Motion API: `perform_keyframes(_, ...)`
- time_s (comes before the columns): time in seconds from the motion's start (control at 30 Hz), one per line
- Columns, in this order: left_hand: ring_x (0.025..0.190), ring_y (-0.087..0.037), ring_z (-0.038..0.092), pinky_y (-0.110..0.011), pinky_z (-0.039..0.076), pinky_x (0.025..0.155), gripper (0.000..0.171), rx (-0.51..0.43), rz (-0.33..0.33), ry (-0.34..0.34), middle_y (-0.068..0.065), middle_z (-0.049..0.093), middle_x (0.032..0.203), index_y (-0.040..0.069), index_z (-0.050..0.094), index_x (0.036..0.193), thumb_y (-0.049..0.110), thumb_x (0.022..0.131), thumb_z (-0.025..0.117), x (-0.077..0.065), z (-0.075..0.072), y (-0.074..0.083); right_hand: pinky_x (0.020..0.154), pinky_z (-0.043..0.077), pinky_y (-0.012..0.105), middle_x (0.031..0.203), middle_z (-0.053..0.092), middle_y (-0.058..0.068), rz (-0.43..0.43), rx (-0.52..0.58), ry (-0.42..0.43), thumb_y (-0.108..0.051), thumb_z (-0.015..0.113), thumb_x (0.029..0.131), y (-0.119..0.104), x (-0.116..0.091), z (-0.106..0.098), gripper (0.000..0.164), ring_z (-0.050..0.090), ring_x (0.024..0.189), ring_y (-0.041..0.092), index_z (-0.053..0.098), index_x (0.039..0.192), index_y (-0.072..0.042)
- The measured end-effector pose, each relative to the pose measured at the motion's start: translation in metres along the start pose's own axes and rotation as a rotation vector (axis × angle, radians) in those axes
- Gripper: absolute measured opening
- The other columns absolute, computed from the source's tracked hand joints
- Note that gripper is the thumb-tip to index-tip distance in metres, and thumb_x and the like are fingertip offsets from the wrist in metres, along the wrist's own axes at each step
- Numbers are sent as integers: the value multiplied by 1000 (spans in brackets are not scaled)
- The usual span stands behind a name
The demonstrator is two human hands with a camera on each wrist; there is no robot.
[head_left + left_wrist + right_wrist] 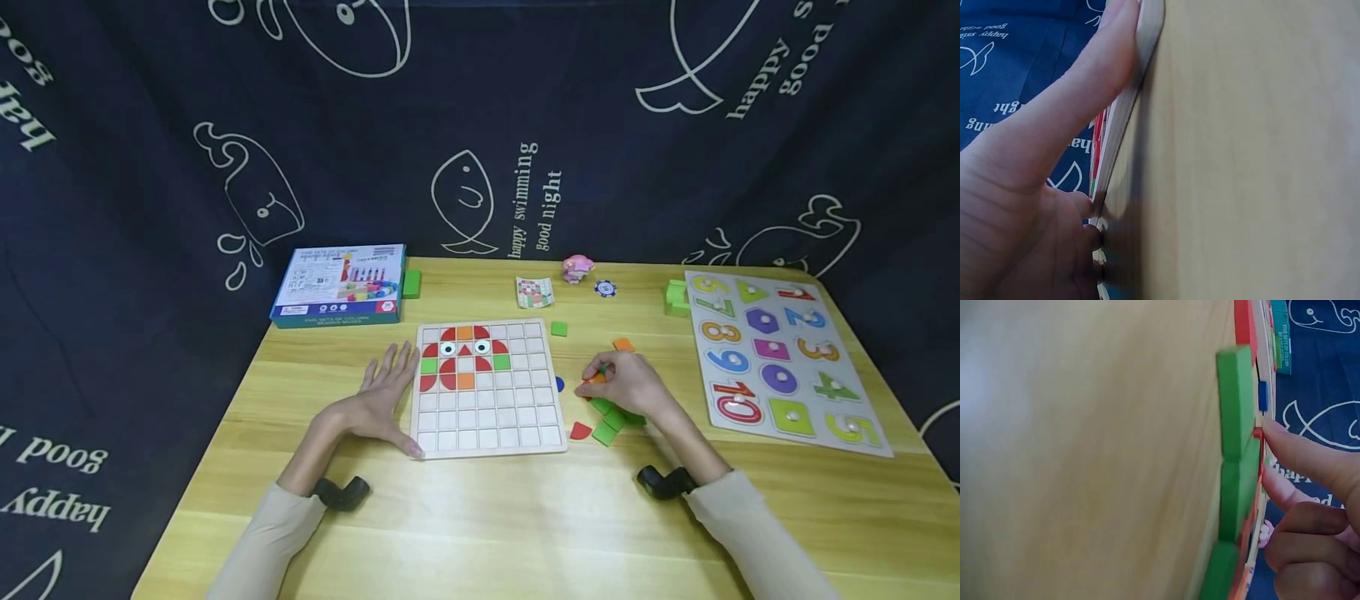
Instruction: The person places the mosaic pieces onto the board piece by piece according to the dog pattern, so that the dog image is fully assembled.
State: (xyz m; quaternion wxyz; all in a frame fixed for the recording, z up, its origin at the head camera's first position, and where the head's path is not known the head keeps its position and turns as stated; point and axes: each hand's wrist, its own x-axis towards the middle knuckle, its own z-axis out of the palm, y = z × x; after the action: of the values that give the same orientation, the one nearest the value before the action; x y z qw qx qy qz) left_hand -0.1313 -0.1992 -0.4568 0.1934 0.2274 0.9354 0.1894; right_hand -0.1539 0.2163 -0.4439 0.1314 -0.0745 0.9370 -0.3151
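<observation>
A wooden grid board (517, 414) lies flat on the table, with red, orange, green and eye-marked tiles (465, 363) in its upper left cells. My left hand (378, 402) rests along the board's left edge with fingers spread, the thumb (1085, 81) touching the rim near the front corner. To the right of the board, my right hand (630, 383) pinches a red tile (1260, 450) between thumb and finger; the fingers partly hide it. Below that hand lie several green tiles (609, 421), and a red quarter-round tile (581, 431) sits apart from them.
At the back left lies a bead-toy box (337, 287) beside a green block (412, 284). A pattern card (534, 292), pink figurine (577, 268) and round chip (605, 288) are behind the board. On the right is a number puzzle (787, 367), with green blocks (677, 298) near its corner.
</observation>
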Motion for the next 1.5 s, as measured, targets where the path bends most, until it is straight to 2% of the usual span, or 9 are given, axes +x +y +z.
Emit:
perform_keyframes(0.07, 148, -40, -20, -63, -9, 118, 154, -1, -1, -4, -17, -20, 161, 9, -11, 154, 71, 49, 82, 0, 0, 1, 46, 29, 21, 60, 46, -2, 24, -15, -18, -34, 84, 73, 1, 0, -2, 29, 41, 53, 14, 70, 89, -15)
perform_keyframes(0.27, 148, -39, -20, -62, -9, 118, 154, 0, -8, -8, -16, -20, 161, 9, -11, 154, 72, 49, 82, 0, 2, 1, 46, 27, 20, 60, 43, -1, -8, 14, -116, -21, 86, 70, 4, 1, -3, 30, 39, 53, 14, 72, 95, -15)
perform_keyframes(0.47, 148, -38, -21, -61, -9, 119, 154, 6, -17, -15, -15, -20, 161, 11, -12, 154, 73, 48, 81, 1, 1, 1, 46, 28, 21, 59, 45, -1, -49, -6, -84, -31, 86, 70, -3, 6, 1, 30, 38, 53, 13, 71, 90, -14)
perform_keyframes(0.67, 148, -38, -21, -61, -10, 118, 153, 18, -12, -20, -15, -21, 161, 10, -12, 154, 72, 50, 81, 4, 0, -1, 42, 26, 20, 56, 41, -2, -75, 83, -126, -19, 85, 72, -1, 12, 4, 25, 36, 49, 12, 74, 94, -14)
perform_keyframes(0.83, 148, -38, -21, -61, -10, 119, 153, 13, -15, -20, -15, -21, 161, 10, -12, 154, 72, 50, 81, 3, 0, -1, 45, 27, 20, 57, 43, -2, -98, 43, -129, -22, 82, 76, -5, 16, 3, 24, 37, 51, 12, 74, 96, -14)
perform_keyframes(1.0, 148, -39, -21, -62, -9, 119, 154, 9, -15, -10, -15, -21, 161, 10, -12, 154, 72, 49, 81, 0, -1, -2, 47, 26, 21, 60, 40, -1, -141, 95, -122, -23, 80, 78, -30, 21, 7, 23, 35, 54, 13, 73, 99, -13)
perform_keyframes(1.2, 148, -38, -22, -62, -9, 118, 154, 8, -10, -12, -14, -22, 161, 11, -13, 154, 73, 50, 81, 0, 0, -4, 50, 26, 21, 54, 35, -3, -213, 185, -154, -17, 83, 75, -82, 36, 39, 25, 32, 54, 12, 76, 98, -10)
perform_keyframes(1.33, 148, -37, -23, -61, -10, 119, 154, 12, -14, -23, -13, -24, 160, 12, -15, 154, 74, 49, 80, 1, 0, -3, 47, 23, 20, 50, 36, -4, -210, 217, -150, -16, 85, 72, -103, 46, 57, 24, 28, 47, 11, 77, 95, -9)
perform_keyframes(1.5, 148, -36, -23, -60, -10, 119, 156, 17, -16, -24, -12, -25, 160, 12, -16, 153, 76, 48, 79, 1, -1, -3, 43, 23, 21, 48, 39, -4, -148, 260, -135, -15, 87, 68, -109, 51, 64, 25, 29, 45, 10, 77, 92, -12)
